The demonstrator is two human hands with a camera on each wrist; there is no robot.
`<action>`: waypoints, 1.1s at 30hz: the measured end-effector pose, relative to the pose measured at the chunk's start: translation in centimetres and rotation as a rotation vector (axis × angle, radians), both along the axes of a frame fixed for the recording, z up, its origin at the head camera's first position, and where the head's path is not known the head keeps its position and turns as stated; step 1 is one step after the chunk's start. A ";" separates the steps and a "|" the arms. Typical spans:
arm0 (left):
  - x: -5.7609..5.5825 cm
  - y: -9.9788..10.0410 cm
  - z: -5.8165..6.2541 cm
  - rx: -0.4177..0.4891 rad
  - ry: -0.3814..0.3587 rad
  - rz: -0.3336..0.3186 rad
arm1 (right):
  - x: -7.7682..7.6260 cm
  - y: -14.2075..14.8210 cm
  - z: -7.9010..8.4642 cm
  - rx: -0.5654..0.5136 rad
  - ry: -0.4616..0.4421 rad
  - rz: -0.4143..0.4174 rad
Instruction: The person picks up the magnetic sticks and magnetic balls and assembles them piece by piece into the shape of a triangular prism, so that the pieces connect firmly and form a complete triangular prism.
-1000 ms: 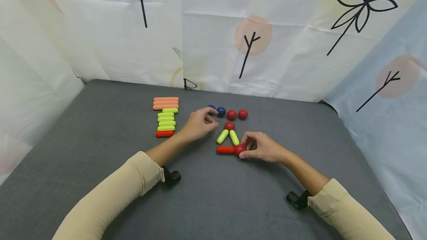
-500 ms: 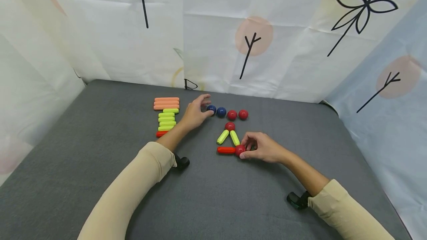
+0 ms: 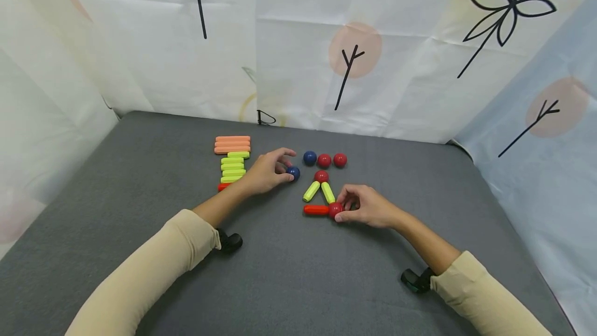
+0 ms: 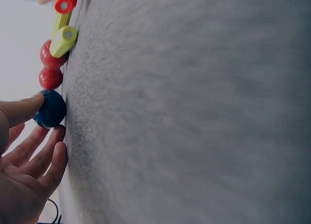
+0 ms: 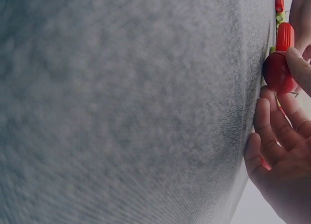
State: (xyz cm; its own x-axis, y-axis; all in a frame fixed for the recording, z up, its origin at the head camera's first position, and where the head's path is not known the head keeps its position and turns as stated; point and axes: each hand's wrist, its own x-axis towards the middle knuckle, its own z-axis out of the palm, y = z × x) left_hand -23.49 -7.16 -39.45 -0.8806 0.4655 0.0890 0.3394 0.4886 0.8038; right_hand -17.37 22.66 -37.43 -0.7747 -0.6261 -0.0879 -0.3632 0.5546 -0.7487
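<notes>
Fingers (image 3: 280, 169) have drawn the blue ball (image 3: 293, 172) nearer the triangle.

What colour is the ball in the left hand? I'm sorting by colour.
Dark blue ball, pinched by the left hand; the head view shows it best.

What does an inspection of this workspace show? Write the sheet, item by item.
Surface: grey felt-like tabletop.
Job's things: glossy blue ball in the left hand; glossy red ball at the corner of an open triangle with a short red rod and two yellow-green rods.
Clutter: one blue and two red spare balls; stacked orange, yellow-green and red rods.
Hands: left hand pinches the blue ball; right hand holds the red corner ball.
Cables: nothing seen.
Surroundings: white cloth backdrop with leaf prints.
</notes>
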 end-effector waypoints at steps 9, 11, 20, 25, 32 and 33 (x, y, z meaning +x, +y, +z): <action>2.8 -1.3 0.4 0.004 -0.009 -0.100 | 0.0 0.0 0.0 -0.001 0.000 0.000; 3.3 -1.5 0.3 0.008 -0.014 -0.125 | 0.0 0.0 0.0 0.001 -0.002 -0.001; 4.9 -1.4 0.2 0.025 -0.040 -0.249 | 0.0 0.0 -0.1 -0.006 0.001 0.002; 5.6 -1.1 0.4 0.043 -0.076 -0.297 | 0.0 -0.1 0.0 -0.003 0.008 -0.001; 5.8 -0.8 0.5 0.047 -0.099 -0.293 | -0.1 -0.1 0.0 0.002 0.002 0.001; 5.8 -0.7 0.4 0.043 -0.099 -0.289 | -0.1 -0.1 0.0 0.002 -0.004 0.000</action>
